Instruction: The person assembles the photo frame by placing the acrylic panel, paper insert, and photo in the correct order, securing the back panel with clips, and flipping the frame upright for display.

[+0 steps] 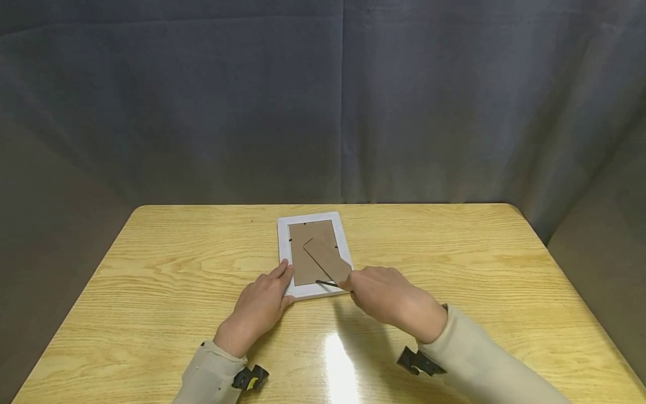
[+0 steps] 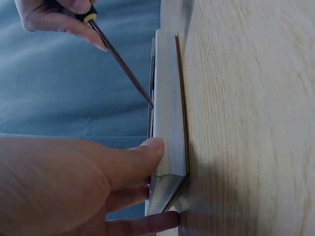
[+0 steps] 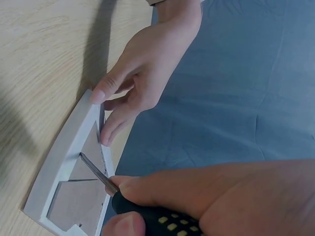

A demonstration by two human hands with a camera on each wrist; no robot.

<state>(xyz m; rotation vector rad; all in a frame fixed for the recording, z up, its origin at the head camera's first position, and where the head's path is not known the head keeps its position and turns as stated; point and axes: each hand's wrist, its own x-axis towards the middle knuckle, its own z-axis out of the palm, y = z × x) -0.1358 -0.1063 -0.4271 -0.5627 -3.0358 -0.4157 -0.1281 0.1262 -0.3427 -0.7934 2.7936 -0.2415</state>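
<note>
A white picture frame (image 1: pixel 313 217) lies face down, its brown backing board (image 1: pixel 304 264) and slanting easel leg (image 1: pixel 328 259) uppermost. My left hand (image 1: pixel 258 303) holds its near left corner, the thumb (image 2: pixel 153 147) against the near edge and fingers along the left side. In my right hand (image 1: pixel 391 294) is a screwdriver (image 3: pixel 160 216) with a dark, yellow-dotted handle. Its shaft (image 2: pixel 120 61) slants down, and the tip is at the near inner edge of the frame, where backing and border meet. Small dark tabs (image 1: pixel 305 224) show around the backing's other edges.
The wooden table (image 1: pixel 176 269) extends to both sides of the frame, with a bright reflection in front. A dark grey curtain (image 1: pixel 227 112) hangs behind the table and along its sides. Black straps (image 1: pixel 421 362) are on both sleeves.
</note>
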